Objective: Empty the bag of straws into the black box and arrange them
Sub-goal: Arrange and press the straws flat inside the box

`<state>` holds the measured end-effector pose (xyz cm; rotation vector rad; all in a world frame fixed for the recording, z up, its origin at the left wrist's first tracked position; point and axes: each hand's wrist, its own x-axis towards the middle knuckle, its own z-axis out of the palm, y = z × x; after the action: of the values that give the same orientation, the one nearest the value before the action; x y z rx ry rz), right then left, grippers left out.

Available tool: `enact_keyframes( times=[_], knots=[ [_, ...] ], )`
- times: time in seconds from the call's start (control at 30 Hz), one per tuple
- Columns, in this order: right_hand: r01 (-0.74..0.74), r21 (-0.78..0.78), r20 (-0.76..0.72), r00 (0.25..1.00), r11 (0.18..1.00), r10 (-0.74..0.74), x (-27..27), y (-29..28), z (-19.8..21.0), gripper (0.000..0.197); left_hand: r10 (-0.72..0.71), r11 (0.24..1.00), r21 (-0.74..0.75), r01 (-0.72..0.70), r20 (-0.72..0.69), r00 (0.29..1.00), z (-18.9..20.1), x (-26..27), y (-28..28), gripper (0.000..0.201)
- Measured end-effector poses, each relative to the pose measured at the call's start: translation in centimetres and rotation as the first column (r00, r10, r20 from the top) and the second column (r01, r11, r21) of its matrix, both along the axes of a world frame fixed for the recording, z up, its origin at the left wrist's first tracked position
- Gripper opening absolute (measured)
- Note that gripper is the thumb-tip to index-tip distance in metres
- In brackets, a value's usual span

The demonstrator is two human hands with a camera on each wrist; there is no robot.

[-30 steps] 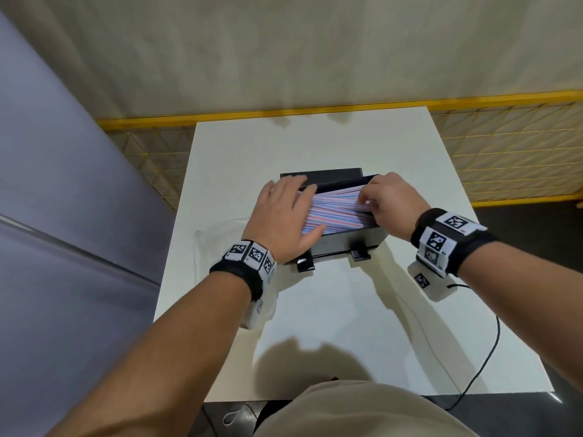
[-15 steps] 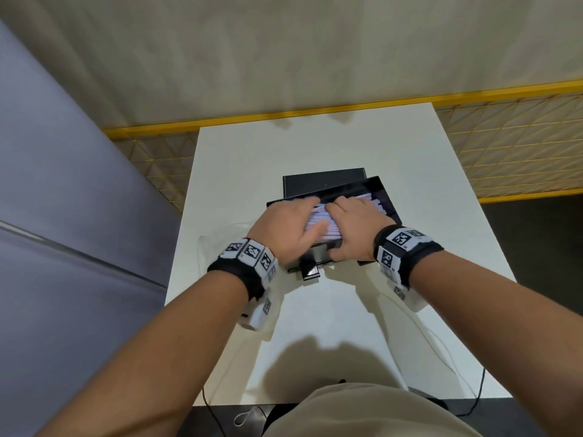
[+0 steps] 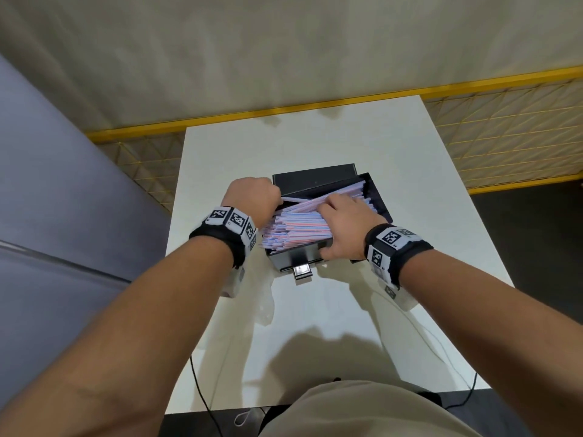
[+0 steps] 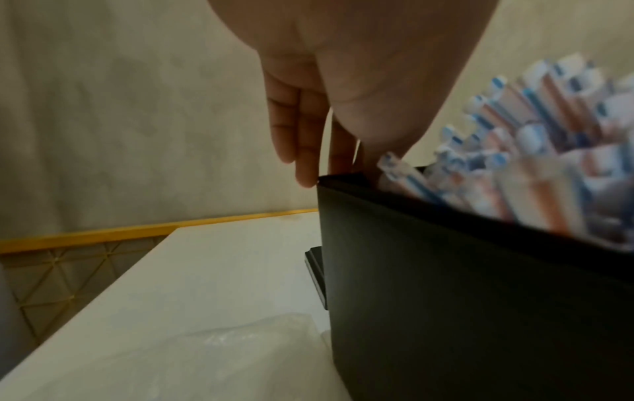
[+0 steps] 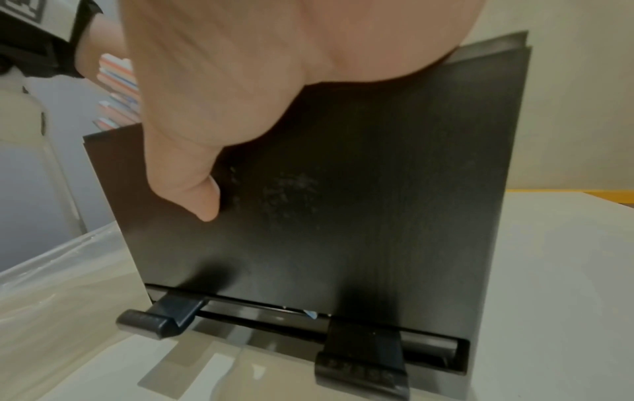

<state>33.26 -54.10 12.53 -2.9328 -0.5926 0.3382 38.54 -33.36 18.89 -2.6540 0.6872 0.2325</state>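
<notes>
The black box (image 3: 296, 261) stands mid-table, heaped with pink, blue and white straws (image 3: 296, 227). One straw (image 3: 299, 200) lies slanted across the heap towards my left hand (image 3: 252, 197), which is at the box's far left corner. Its fingers (image 4: 305, 152) point straight down against that corner of the box (image 4: 480, 298), beside the straw ends (image 4: 514, 152). My right hand (image 3: 344, 222) lies flat on the straws, and its thumb (image 5: 199, 190) presses the box's front wall (image 5: 343, 203). The empty clear bag (image 3: 265, 298) lies on the table left of the box.
A black lid panel (image 3: 315, 177) lies behind the box. Two black tabs (image 5: 360, 360) stick out at the bottom of the box's front. The white table (image 3: 315, 326) is bounded by a yellow-railed mesh (image 3: 504, 127) at the back and right. Cables hang off the near edge.
My left hand has come off the top of the straws and gone to the box's far left corner. The right hand has slid across the heap, its thumb now on the front wall.
</notes>
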Motion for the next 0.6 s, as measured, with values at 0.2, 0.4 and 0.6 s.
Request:
enact_keyframes(
  times=[0.2,0.4,0.6],
  knots=[
    [-0.029,0.038,0.103,0.994,0.999,0.025,-0.6,-0.2,0.4,0.075,-0.066,0.996,-0.055,0.071,0.078,0.995,1.9,-0.3,1.3,0.018],
    [-0.053,0.160,0.253,0.967,0.986,0.011,-1.1,-0.5,0.9,0.099,-0.026,0.937,-0.342,0.075,0.145,0.989,1.7,-0.5,4.8,0.041],
    [-0.086,0.253,0.361,0.933,0.964,-0.011,-1.5,-1.0,1.3,0.087,-0.006,0.897,-0.441,-0.010,-0.035,0.999,-1.2,-2.3,4.4,0.032]
  ],
)
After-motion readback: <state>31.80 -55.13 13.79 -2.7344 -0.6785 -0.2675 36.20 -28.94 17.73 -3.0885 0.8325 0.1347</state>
